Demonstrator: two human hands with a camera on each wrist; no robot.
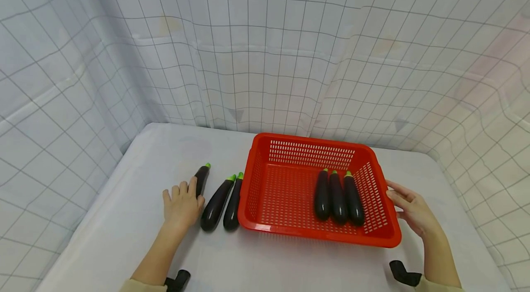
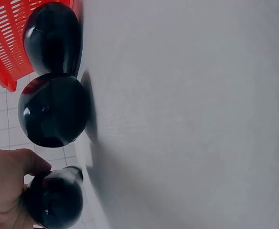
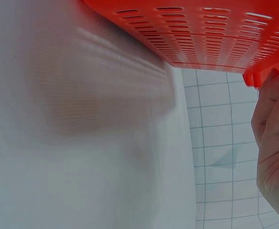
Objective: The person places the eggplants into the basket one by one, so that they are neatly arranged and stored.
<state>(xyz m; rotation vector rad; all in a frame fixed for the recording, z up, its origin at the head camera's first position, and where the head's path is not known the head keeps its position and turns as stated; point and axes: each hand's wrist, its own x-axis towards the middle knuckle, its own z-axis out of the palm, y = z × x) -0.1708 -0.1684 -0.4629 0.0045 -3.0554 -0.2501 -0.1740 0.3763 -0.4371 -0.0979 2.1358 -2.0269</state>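
Red basket (image 1: pixel 306 237), head view: stands on the table (image 1: pixel 290 269); three eggplants (image 1: pixel 338 197) lie side by side in its right part, and the left part of its floor is bare
Two eggplants (image 1: pixel 217 204), head view: just left of the red basket, green stems pointing away from the person
Left hand (image 1: pixel 181 207), head view: farther left of the red basket, over the outermost eggplant (image 1: pixel 201 178)
Right hand (image 1: pixel 416 214), head view: at the red basket's right rim, fingers bent against it
Outermost eggplant, left wrist view: gripped, it seems, between the thumb and fingers; whether it is off the table cannot be told
Step, left wrist view: judged to be picking up this eggplant to join those in the red basket
Red basket rim, right wrist view: fingers curled at it, apparently holding it steady
Next move: likely calls for lifting clear of the two eggplants and over the red basket's left rim, the right hand bracing
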